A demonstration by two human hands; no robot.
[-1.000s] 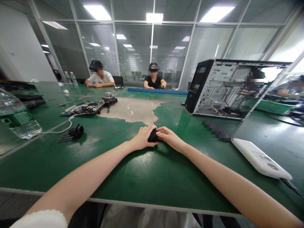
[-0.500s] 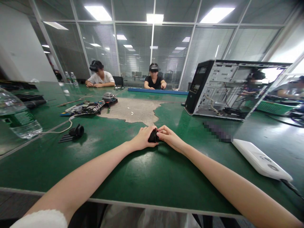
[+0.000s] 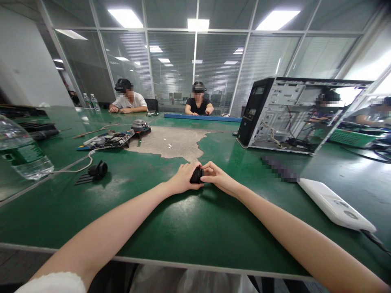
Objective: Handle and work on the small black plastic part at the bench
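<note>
My left hand (image 3: 182, 179) is closed around a small black rounded part (image 3: 195, 176), just above the green tabletop in front of me. What kind of part it is, I cannot make out. The thumb and fingertips of my right hand (image 3: 216, 176) pinch its right edge, where a round rim shows. Much of the part is covered by my fingers. Off to the left lies another black piece (image 3: 99, 169) with a round end and several flat prongs, touched by neither hand.
An opened computer case (image 3: 275, 116) stands at the right, near a white device (image 3: 334, 203) with a cable. A circuit board (image 3: 106, 139) and a water bottle (image 3: 26, 152) are at the left. Two people sit across the green table (image 3: 183, 236); more people are at the far right.
My right thumb and fingers have shifted slightly on the right edge of the black part, showing a bit more of its rim. My left hand holds still.
</note>
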